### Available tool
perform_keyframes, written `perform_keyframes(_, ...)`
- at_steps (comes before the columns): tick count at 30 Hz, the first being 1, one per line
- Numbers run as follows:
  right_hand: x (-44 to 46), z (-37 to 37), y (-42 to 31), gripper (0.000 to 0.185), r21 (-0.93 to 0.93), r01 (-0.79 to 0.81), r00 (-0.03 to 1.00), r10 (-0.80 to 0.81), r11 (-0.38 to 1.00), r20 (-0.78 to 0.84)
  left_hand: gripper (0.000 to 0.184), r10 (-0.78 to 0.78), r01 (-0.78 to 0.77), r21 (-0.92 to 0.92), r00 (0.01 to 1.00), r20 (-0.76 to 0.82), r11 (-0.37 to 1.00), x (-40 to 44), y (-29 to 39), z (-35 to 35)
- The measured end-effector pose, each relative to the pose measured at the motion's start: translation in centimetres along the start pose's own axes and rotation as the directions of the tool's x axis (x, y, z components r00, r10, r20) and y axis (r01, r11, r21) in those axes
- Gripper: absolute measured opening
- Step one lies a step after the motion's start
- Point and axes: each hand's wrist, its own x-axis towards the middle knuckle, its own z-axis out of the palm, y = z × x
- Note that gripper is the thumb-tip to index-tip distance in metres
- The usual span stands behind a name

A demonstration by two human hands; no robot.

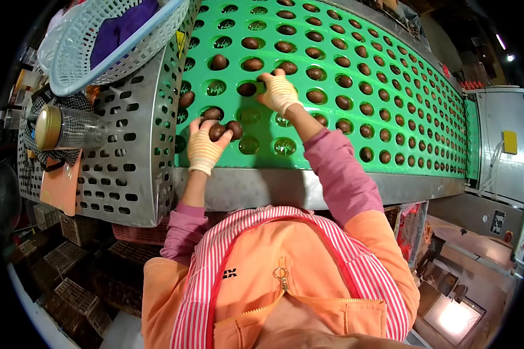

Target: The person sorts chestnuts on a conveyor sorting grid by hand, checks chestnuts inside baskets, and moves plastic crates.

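Observation:
My left hand (206, 149), in a striped cream-and-orange glove with bare fingertips, is closed around dark brown eggs. One egg (217, 132) is under the fingers and another egg (234, 129) sits against it at the right. Another egg (212, 113) lies just beyond the fingertips. My right hand (279, 93), gloved the same way, bends its fingers over the green tray sheet (268, 125). It is between an egg in a pocket (247, 89) and a farther egg (287, 68); what its fingers pinch, if anything, is hidden.
Rows of egg-filled pockets (367, 109) run right toward a metal machine housing (501, 128). A perforated metal cover (128, 139) stands left, with a glass jar (78, 128) and a pale blue basket (122, 58) above it. A steel rail (250, 189) borders the near edge.

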Motion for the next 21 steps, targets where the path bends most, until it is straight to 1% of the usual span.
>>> perform_keyframes(1, 0.0, -1.2, 0.7, 0.044, -0.112, 0.002, 1.0, -0.002, 0.994, -0.002, 0.047, 0.041, -0.047, -0.094, 0.997, -0.068, 0.994, 0.3, 0.2, -0.4)
perform_keyframes(2, -0.3, -2.0, 1.7, 0.043, -0.223, 0.004, 1.0, -0.004, 0.975, 0.0, 0.045, 0.043, -0.059, -0.2, 0.996, -0.081, 0.978, 1.1, 0.3, -0.6)
perform_keyframes(4, -0.1, -2.3, 4.4, 0.048, -0.36, 0.033, 0.994, 0.006, 0.933, 0.107, 0.042, 0.131, -0.174, -0.228, 0.973, -0.191, 0.958, 3.8, -0.5, 0.0)
perform_keyframes(5, -0.4, -1.1, 6.3, 0.053, -0.314, 0.067, 0.995, -0.039, 0.947, 0.094, 0.041, 0.123, -0.174, -0.368, 0.98, -0.158, 0.913, 5.6, -1.5, 0.7)
perform_keyframes(6, -1.1, -1.4, 6.4, 0.055, -0.274, 0.084, 0.996, -0.075, 0.958, 0.044, 0.04, 0.119, -0.166, -0.503, 0.985, -0.124, 0.848, 7.2, -2.3, 1.6)
perform_keyframes(7, -2.1, -2.1, 6.1, 0.057, -0.236, 0.105, 0.994, -0.109, 0.966, -0.006, 0.04, 0.129, -0.146, -0.472, 0.989, -0.067, 0.869, 8.5, -0.2, 0.6)
perform_keyframes(8, -2.8, -2.4, 6.1, 0.059, -0.201, 0.13, 0.988, -0.144, 0.971, -0.057, 0.043, 0.175, -0.154, -0.339, 0.984, 0.034, 0.928, 10.5, -0.3, 0.5)
perform_keyframes(9, -3.3, -1.9, 6.6, 0.061, -0.166, 0.196, 0.965, -0.221, 0.966, -0.143, 0.044, 0.143, -0.129, -0.289, 0.989, 0.027, 0.948, 11.8, -0.7, 1.3)
perform_keyframes(10, -4.1, -2.1, 6.2, 0.059, -0.132, 0.263, 0.949, -0.281, 0.956, -0.143, 0.045, 0.113, -0.104, -0.237, 0.993, 0.022, 0.966, 12.4, -0.5, 1.7)
perform_keyframes(11, -4.7, -1.0, 6.5, 0.058, -0.163, 0.335, 0.928, -0.355, 0.928, -0.111, 0.05, 0.037, -0.02, -0.167, 0.994, 0.101, 0.986, 12.9, -0.4, 2.0)
perform_keyframes(12, -5.5, 0.3, 6.7, 0.057, -0.191, 0.405, 0.902, -0.425, 0.894, -0.077, 0.052, 0.073, -0.075, 0.015, 0.991, 0.115, 0.997, 12.7, 0.4, 2.1)
perform_keyframes(13, -6.3, 1.0, 6.4, 0.055, -0.247, 0.423, 0.902, -0.432, 0.872, 0.021, 0.053, 0.108, -0.133, 0.195, 0.985, 0.134, 0.972, 12.3, 1.6, 2.2)
perform_keyframes(14, -7.1, 1.1, 6.2, 0.054, -0.313, 0.445, 0.892, -0.446, 0.839, 0.073, 0.055, 0.14, -0.189, 0.366, 0.978, 0.157, 0.911, 11.8, 2.9, 2.3)
perform_keyframes(15, -7.7, 1.4, 6.3, 0.053, -0.244, 0.421, 0.897, -0.441, 0.874, -0.035, 0.052, 0.193, -0.234, 0.423, 0.971, 0.138, 0.875, 10.6, 4.4, 2.3)
perform_keyframes(16, -8.0, 1.8, 6.4, 0.053, -0.172, 0.403, 0.893, -0.427, 0.899, -0.141, 0.05, 0.237, -0.299, 0.414, 0.952, 0.195, 0.86, 9.7, 5.1, 2.5)
perform_keyframes(18, -8.1, 2.3, 6.8, 0.051, 0.076, 0.343, 0.876, -0.29, 0.936, -0.385, 0.052, 0.346, -0.433, 0.338, 0.893, 0.288, 0.835, 7.3, 5.7, 3.6)
perform_keyframes(19, -8.5, 2.2, 6.6, 0.048, 0.148, 0.284, 0.871, -0.191, 0.947, -0.453, 0.055, 0.378, -0.508, 0.377, 0.849, 0.368, 0.774, 6.7, 5.3, 3.9)
perform_keyframes(20, -8.8, 2.2, 7.0, 0.045, 0.17, 0.278, 0.845, -0.157, 0.945, -0.512, 0.059, 0.346, -0.515, 0.401, 0.838, 0.423, 0.757, 6.1, 5.1, 3.9)
perform_keyframes(21, -9.2, 1.7, 7.3, 0.044, 0.244, 0.272, 0.839, -0.106, 0.931, -0.533, 0.061, 0.338, -0.49, 0.403, 0.856, 0.392, 0.773, 5.7, 4.5, 4.1)
